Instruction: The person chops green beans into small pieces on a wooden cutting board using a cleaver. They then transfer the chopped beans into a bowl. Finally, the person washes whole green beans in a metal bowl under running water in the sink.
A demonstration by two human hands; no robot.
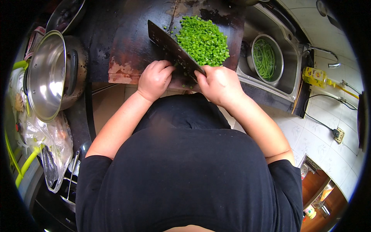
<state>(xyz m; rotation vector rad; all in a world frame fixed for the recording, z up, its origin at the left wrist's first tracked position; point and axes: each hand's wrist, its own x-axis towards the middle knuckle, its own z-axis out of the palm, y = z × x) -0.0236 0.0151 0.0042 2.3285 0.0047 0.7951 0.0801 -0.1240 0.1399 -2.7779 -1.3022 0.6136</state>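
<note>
My right hand is closed round the handle end of a cleaver. Its dark, wet blade stands slanted over the board, pointing to the far left, with small green bits stuck to it. Right of the blade lies a heap of chopped green beans, cut into small pieces. My left hand is left of the blade at the board's near edge, its fingers curled together; whatever they may hold is hidden. Underneath is a dark brown, worn cutting board, with a few loose pieces scattered near the blade.
On the right, a metal sink holds a steel pot of long green beans in water. A yellow bottle stands beyond it. At left are a steel pot with its lid, a plastic bag and a ladle.
</note>
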